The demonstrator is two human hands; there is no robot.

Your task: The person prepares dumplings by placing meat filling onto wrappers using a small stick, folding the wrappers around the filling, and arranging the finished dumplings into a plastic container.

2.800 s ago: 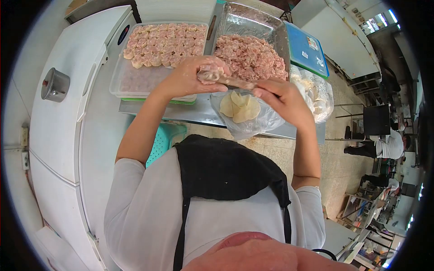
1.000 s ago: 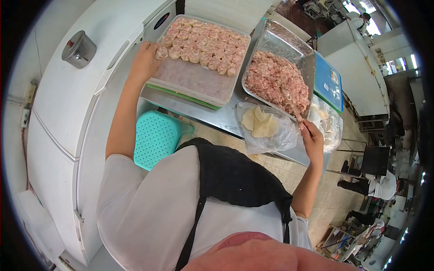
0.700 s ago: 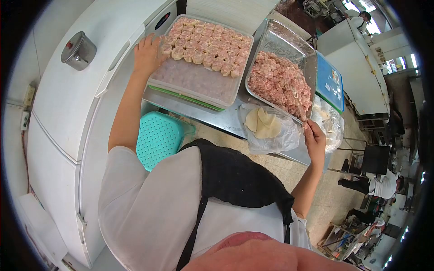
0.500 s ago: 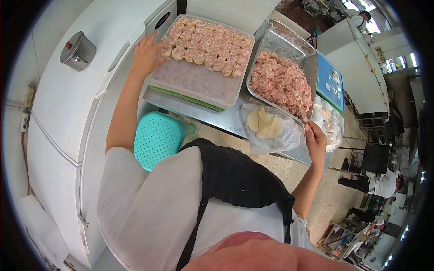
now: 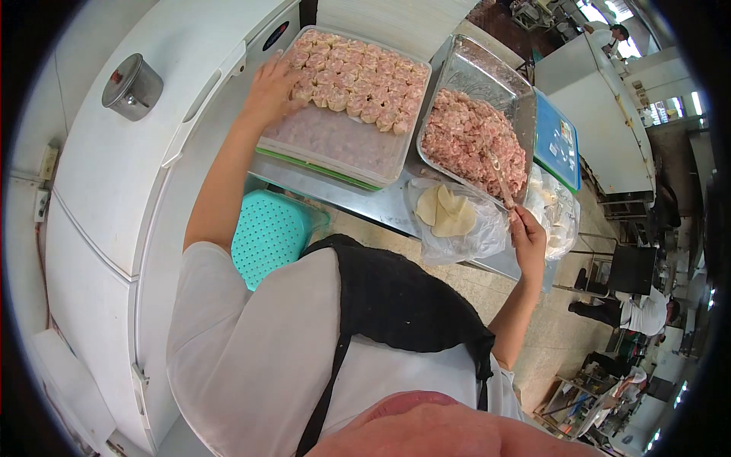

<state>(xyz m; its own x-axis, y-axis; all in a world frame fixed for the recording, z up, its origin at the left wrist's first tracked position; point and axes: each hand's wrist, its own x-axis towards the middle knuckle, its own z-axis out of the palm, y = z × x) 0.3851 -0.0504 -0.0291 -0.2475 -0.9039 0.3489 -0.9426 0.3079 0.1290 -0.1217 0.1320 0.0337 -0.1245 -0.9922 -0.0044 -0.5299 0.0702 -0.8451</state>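
Note:
My left hand [image 5: 272, 89] lies over the left edge of a clear tray [image 5: 335, 151], beside the rows of open-topped meat dumplings [image 5: 362, 76]. Its fingers are stretched out near the end dumplings; whether the fingertips touch them I cannot tell. My right hand [image 5: 527, 232] grips the handle end of a narrow, meat-smeared spatula [image 5: 500, 180]. The blade rests on the minced meat [image 5: 472, 137] in a deep metal pan [image 5: 487, 65]. In front of the pan, several round dough wrappers [image 5: 445, 211] lie on a plastic bag [image 5: 472, 245].
A turquoise perforated stool [image 5: 270, 236] stands below the metal table [image 5: 373, 204]. White freezers with a lidded metal pot [image 5: 133, 86] flank the left. Right of the pan are a blue lid [image 5: 556, 137] and a filled plastic bag [image 5: 560, 221]. Other people are in the background.
My left hand has moved right, from the tray's rim to over the dumplings' left end. The right hand has shifted slightly left, still with the spatula.

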